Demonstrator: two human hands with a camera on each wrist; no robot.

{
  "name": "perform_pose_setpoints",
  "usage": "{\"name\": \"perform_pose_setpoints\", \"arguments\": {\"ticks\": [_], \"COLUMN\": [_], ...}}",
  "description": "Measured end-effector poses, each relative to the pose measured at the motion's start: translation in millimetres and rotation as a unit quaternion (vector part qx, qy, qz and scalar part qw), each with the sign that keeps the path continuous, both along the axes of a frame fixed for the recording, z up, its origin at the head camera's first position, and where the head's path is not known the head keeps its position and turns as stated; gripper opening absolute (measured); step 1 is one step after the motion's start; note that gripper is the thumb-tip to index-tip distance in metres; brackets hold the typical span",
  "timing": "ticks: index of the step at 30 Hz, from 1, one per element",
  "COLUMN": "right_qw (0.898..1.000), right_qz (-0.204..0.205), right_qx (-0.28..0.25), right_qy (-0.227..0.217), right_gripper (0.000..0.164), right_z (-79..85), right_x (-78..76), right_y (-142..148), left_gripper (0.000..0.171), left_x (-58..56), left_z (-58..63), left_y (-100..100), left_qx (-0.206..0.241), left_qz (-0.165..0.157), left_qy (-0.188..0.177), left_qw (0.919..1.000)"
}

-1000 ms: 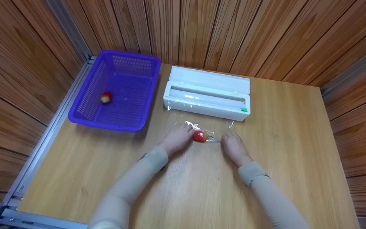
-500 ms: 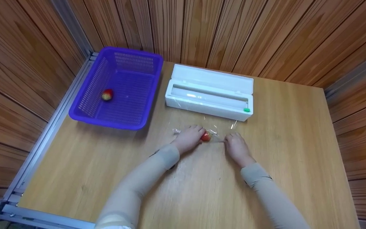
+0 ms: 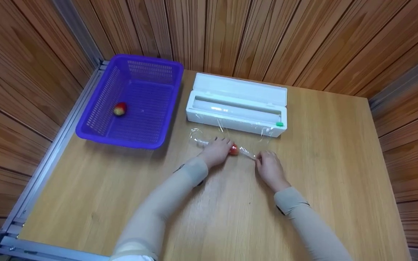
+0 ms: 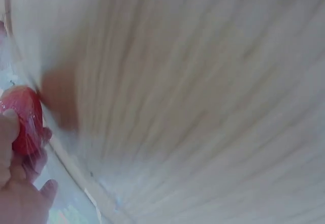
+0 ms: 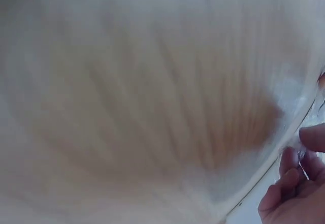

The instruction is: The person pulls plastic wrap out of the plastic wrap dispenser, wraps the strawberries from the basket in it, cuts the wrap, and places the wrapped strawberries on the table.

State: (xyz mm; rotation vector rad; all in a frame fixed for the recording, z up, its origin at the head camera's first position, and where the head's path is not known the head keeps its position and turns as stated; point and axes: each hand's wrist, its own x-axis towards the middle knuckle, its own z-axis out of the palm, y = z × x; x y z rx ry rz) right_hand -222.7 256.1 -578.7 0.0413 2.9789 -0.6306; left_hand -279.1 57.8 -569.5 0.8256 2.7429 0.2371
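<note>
Cling film point(image 3: 247, 153) wraps a small red apple point(image 3: 234, 149) in front of the white box, its film end twisted on the right. My left hand point(image 3: 216, 151) holds the apple and hides most of it in the head view. In the left wrist view, the thumb and fingers of the left hand point(image 4: 23, 188) curl round the film-covered red apple point(image 4: 25, 117). To the right, my right hand point(image 3: 269, 166) pinches the twisted film end. Between its thumb and fingers the film point(image 5: 300, 154) shows as a clear bunch in the right wrist view. Loose film flares out left of the left hand.
Behind the hands stands a white cling film box point(image 3: 236, 117) with its lid up, a roll inside and a green slider at its right. A purple basket point(image 3: 131, 143) holding another red-and-yellow apple point(image 3: 120, 108) sits at the back left. Wooden walls bound the table point(image 3: 230, 224).
My left hand has shifted rightward and closed over the apple, covering more of it. The film on the right has narrowed into a twist, and the right hand has barely moved.
</note>
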Motion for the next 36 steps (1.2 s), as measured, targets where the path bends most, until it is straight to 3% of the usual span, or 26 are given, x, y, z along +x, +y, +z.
{"name": "perform_pose_setpoints", "arguments": {"ticks": [7,12,20,26,32,36], "right_qw": [1.000,1.000,1.000,1.000,0.998,0.988], "right_qz": [0.009,0.003,-0.007,-0.008,-0.035,-0.080], "right_qx": [0.002,0.008,-0.009,-0.015,-0.060,-0.119], "right_qy": [0.024,0.029,0.022,0.003,-0.001,0.050], "right_gripper": [0.012,0.014,0.011,0.011,0.015,0.023], "right_z": [0.1,-0.5,-1.2,0.2,5.9,13.8], "right_x": [-1.2,-1.5,-2.7,-6.1,-10.7,-17.5], "right_y": [-2,1,6,7,18,32], "left_gripper": [0.039,0.036,0.027,0.020,0.020,0.018], "left_x": [-5.6,-6.8,-5.8,-6.8,-10.5,-13.1], "left_z": [-0.8,0.0,-1.6,-1.6,-1.5,0.3], "left_y": [-5,-5,-1,5,10,10], "left_qx": [0.028,0.040,0.007,-0.021,-0.001,0.009], "left_qz": [-0.023,-0.007,-0.006,-0.020,-0.015,-0.026], "left_qy": [0.016,0.008,0.107,0.152,0.138,0.123], "left_qw": [0.9992,0.9991,0.9943,0.9879,0.9903,0.9921]}}
